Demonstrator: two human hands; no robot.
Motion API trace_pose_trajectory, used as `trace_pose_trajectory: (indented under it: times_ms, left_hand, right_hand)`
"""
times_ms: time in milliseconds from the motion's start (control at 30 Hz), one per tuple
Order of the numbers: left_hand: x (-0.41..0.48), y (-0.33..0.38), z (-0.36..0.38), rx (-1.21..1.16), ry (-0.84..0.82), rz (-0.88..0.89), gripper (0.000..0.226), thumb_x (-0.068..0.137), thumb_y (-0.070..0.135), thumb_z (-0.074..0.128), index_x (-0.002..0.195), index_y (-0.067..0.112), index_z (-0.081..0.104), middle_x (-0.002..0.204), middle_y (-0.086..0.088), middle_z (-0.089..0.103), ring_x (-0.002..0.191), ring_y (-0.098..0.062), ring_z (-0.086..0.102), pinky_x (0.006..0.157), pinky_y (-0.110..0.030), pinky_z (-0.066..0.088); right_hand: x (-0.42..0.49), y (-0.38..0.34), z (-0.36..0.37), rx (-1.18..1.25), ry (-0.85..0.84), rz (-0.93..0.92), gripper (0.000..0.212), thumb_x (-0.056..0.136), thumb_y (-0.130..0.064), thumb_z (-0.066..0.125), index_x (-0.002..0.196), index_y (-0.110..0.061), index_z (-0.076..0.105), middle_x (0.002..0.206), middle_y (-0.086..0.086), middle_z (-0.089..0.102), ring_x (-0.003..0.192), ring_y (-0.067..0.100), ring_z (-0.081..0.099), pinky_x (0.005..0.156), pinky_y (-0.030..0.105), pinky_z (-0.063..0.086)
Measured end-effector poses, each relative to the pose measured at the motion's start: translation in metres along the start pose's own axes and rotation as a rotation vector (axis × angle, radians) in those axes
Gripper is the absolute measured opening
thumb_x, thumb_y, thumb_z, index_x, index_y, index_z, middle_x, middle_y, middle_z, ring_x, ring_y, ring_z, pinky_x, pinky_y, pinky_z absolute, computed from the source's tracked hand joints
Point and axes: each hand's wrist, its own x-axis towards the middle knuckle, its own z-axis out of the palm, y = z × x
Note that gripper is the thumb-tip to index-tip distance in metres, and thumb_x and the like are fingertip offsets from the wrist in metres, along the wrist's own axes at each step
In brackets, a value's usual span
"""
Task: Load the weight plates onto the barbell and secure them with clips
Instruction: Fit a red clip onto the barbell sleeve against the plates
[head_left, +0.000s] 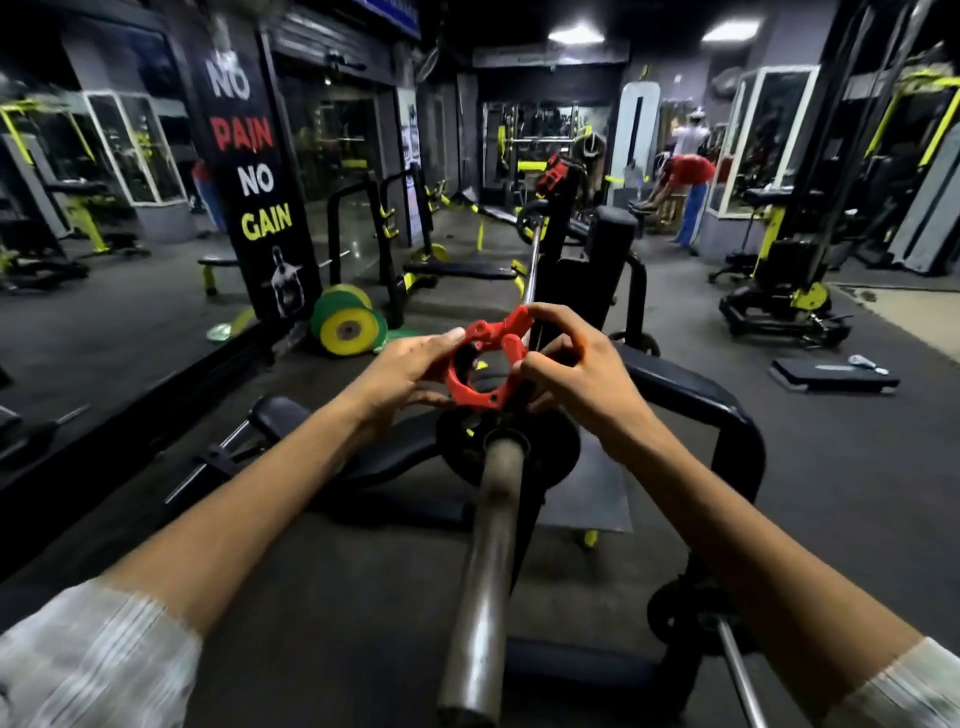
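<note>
Two bare hands held one red plastic clip (485, 364) above the near sleeve of a single steel barbell (488, 545) inside a dim gym. The left hand (402, 371) gripped the ring's left edge with thumb and fingers, while the right hand (569, 364) pinched its hinged lever on the right side. The clip, a chunky open ring with bolt holes, hung just beyond the bar's end and over one black round weight plate (558, 452) already seated on the sleeve; whether the clip touched the bar could not be told. The bar's worn, dull metal sleeve ran toward the camera, its thin shaft stretching away to a rack (563, 218) in the distance. Both forearms showed pale, striped cuffs at the lower corners. To the left, one stack of yellow-and-green disc plates (348, 325) leaned on the dark rubber floor (831, 467) beside a black banner (254, 176) reading "NO PAIN NO GAIN". One padded black bench (467, 269) with yellow fittings stood behind. At far right, a person in a red top (685, 174) bent forward.
</note>
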Motion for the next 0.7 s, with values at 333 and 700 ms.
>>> trace_pose_trajectory:
  times_ms: [333,700]
  left_hand:
    - [-0.183,-0.039,-0.017,0.005,-0.198,0.007,0.042,0.088,0.034,0.067,0.125,0.014,0.069,0.119,-0.014,0.075,0.099,-0.023,0.073,0.079,-0.036,0.061]
    - [-0.269,-0.102,-0.004,0.059,-0.275,0.042,0.041,0.093,0.009,0.07,0.133,0.008,0.061,0.124,-0.01,0.072,0.117,-0.024,0.069,0.093,-0.037,0.06]
  right_hand:
    - [-0.172,-0.028,0.039,-0.029,-0.148,0.032,0.064,0.083,-0.012,0.073,0.137,-0.042,0.059,0.099,0.021,0.068,0.087,0.034,0.076,0.081,0.052,0.065]
    - [-0.285,-0.018,0.07,-0.32,-0.196,0.0,0.079,0.089,-0.009,0.077,0.155,-0.037,0.042,0.115,-0.003,0.068,0.103,0.009,0.073,0.089,0.035,0.062]
